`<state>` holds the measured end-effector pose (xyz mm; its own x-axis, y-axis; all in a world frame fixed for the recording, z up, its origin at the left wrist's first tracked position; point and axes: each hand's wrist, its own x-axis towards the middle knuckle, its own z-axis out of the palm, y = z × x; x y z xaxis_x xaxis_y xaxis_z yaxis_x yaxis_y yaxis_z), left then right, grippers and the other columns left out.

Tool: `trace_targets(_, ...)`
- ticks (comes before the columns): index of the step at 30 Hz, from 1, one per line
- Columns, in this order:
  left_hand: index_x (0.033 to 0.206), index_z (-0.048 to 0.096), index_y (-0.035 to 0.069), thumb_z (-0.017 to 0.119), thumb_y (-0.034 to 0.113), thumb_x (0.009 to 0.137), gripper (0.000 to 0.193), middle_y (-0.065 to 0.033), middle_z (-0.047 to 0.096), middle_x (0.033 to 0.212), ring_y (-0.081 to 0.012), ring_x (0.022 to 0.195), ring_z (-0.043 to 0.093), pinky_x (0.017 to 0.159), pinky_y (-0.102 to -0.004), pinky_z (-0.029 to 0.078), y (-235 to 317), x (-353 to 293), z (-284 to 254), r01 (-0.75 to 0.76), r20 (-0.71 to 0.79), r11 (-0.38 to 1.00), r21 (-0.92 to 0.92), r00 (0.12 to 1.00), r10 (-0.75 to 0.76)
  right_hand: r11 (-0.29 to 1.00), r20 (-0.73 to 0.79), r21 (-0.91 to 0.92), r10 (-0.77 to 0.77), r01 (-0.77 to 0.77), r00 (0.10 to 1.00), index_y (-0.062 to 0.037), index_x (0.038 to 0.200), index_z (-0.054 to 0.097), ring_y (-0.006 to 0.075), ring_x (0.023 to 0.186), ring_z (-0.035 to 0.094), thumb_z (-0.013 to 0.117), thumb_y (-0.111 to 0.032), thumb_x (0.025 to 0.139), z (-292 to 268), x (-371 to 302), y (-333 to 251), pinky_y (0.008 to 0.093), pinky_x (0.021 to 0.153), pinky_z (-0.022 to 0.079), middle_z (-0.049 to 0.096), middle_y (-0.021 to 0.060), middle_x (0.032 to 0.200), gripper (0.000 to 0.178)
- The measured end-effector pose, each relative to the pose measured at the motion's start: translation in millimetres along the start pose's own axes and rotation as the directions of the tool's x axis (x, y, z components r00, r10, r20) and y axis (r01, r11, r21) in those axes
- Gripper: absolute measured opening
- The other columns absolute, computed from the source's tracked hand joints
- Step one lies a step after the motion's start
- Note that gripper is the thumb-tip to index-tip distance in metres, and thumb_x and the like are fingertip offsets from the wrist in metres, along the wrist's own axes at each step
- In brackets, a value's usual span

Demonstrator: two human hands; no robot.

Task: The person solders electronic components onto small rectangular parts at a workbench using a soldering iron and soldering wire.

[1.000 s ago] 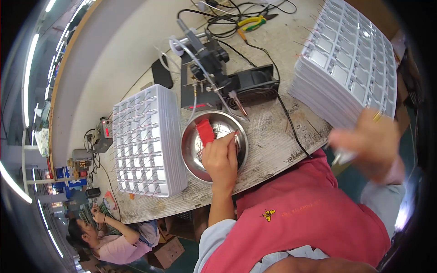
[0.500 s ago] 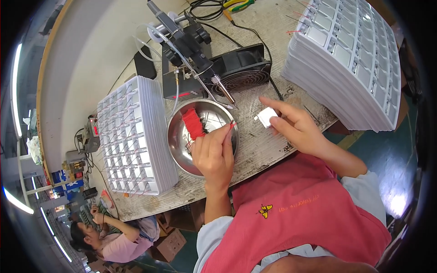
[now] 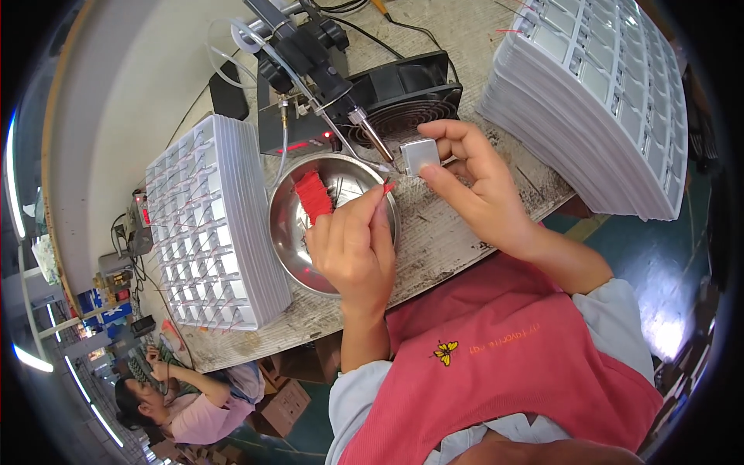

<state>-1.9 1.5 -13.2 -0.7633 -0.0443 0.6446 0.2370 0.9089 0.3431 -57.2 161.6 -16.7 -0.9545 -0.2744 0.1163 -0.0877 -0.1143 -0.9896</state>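
My left hand (image 3: 353, 244) is closed over the right side of a round steel bowl (image 3: 280, 260). Thumb and forefinger pinch a short red wire (image 3: 388, 187). In the bowl lie a bundle of red wires (image 3: 312, 195) and thin black wires (image 3: 341, 190). My right hand (image 3: 480, 182) grips a small square silver block (image 3: 420, 156) between thumb and fingers. Its left edge is near the tip of a soldering iron (image 3: 372, 133) clamped in a stand; whether they touch I cannot tell.
To the left rises a stack of white trays (image 3: 267, 232) holding silver blocks with wires. Another tray stack (image 3: 558, 147) stands at the right. A black fan (image 3: 411, 101) sits behind the iron. Another person (image 3: 194, 411) works at the lower left.
My right hand has moved left and away from me, bringing the silver block to the iron's tip. My left hand has risen slightly with the red wire. The whole view has shifted a little.
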Motion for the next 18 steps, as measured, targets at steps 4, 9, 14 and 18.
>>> trace_targets(4, 0.097, 0.069, 0.009, 0.073, 0.006, 0.078, 0.019, -0.0032, 0.067, 0.080, -0.0211, 0.064, 0.054, 0.061, -0.0347, 0.036, 1.8, 1.6, -0.5, 0.009, 0.004, 1.000, 0.009, 1.000, -0.009, 0.998, 0.000, -0.051, -0.021, 0.021, 1.000, -0.0026, 0.123, 0.049, 0.0119, 0.087, 0.059, 0.061, -0.008, 0.092, 0.9, 0.4, 2.5, 0.0283, 0.077, 0.050, 0.061, 0.0054, 0.096, 0.034)
trace_targets(9, 0.096, 0.069, 0.010, 0.073, 0.007, 0.078, 0.019, -0.0016, 0.066, 0.079, -0.0197, 0.063, 0.053, 0.061, -0.0336, 0.035, 2.1, 3.0, -0.5, 0.011, 0.008, 1.000, 0.016, 1.000, -0.011, 0.999, -0.011, -0.041, -0.032, 0.032, 0.999, -0.0026, 0.121, 0.050, 0.0124, 0.088, 0.060, 0.062, -0.009, 0.091, 2.1, 0.3, 2.8, 0.0285, 0.077, 0.050, 0.061, 0.0060, 0.097, 0.033)
trace_targets(14, 0.096, 0.069, 0.011, 0.073, 0.007, 0.079, 0.018, -0.0010, 0.066, 0.078, -0.0188, 0.062, 0.052, 0.061, -0.0331, 0.034, 2.1, 3.7, 1.1, 0.014, 0.015, 1.000, 0.022, 1.000, -0.014, 1.000, -0.016, -0.005, -0.022, 0.022, 1.000, -0.0023, 0.119, 0.049, 0.0123, 0.089, 0.060, 0.062, -0.010, 0.092, 2.5, -0.3, 4.4, 0.0284, 0.077, 0.050, 0.062, 0.0063, 0.097, 0.031)
trace_targets(18, 0.096, 0.069, 0.011, 0.073, 0.007, 0.079, 0.019, -0.0008, 0.065, 0.077, -0.0187, 0.062, 0.052, 0.062, -0.0329, 0.034, 1.8, 4.3, 2.6, 0.014, 0.028, 1.000, 0.027, 0.999, -0.015, 1.000, -0.016, -0.012, -0.029, 0.028, 0.999, -0.0023, 0.119, 0.049, 0.0121, 0.089, 0.060, 0.062, -0.010, 0.092, 2.2, -0.1, 5.2, 0.0284, 0.077, 0.049, 0.062, 0.0061, 0.097, 0.031)
